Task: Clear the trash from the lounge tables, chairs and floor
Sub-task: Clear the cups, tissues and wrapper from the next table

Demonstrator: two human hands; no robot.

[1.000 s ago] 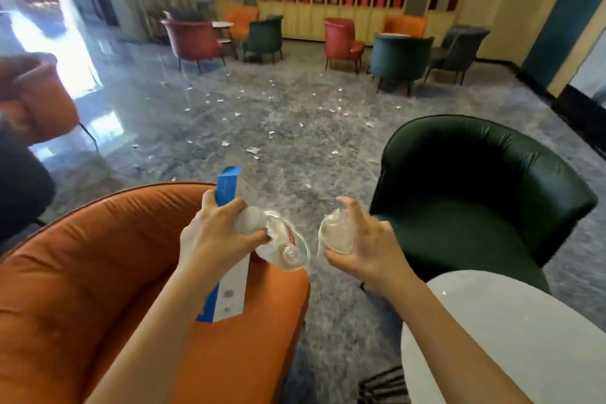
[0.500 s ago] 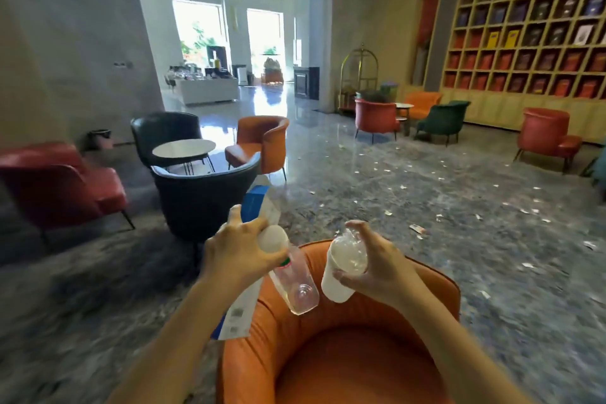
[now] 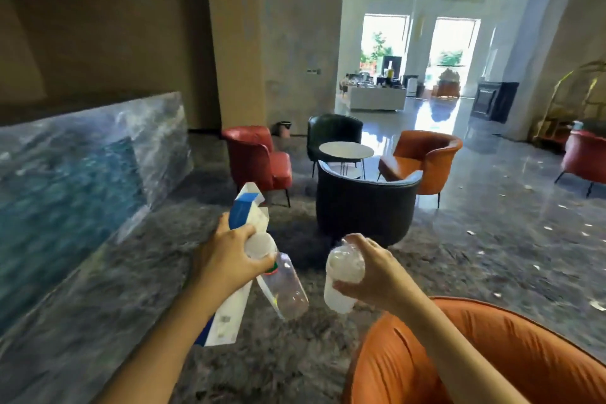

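My left hand (image 3: 229, 259) grips a bundle of trash: a long blue and white carton (image 3: 242, 210), a white cup (image 3: 259, 244) and a clear plastic bottle (image 3: 288, 289) that hangs down from it. My right hand (image 3: 373, 272) holds a crumpled clear bottle with a white cup (image 3: 342, 275), a short way right of the left bundle. Both hands are in front of me above the grey marbled floor (image 3: 459, 256). Small scraps of paper (image 3: 596, 305) lie scattered on the floor at the right.
An orange armchair (image 3: 492, 354) is right below my right arm. Ahead stand a dark armchair (image 3: 364, 207), a round white table (image 3: 346, 151), a red chair (image 3: 259, 157), an orange chair (image 3: 426, 157) and a green chair (image 3: 334, 131). A blue marbled panel (image 3: 72, 174) leans on the left wall.
My view has swung left, from the bookshelf side to the wall and the far chair group. Both hands keep the same trash and the same hold.
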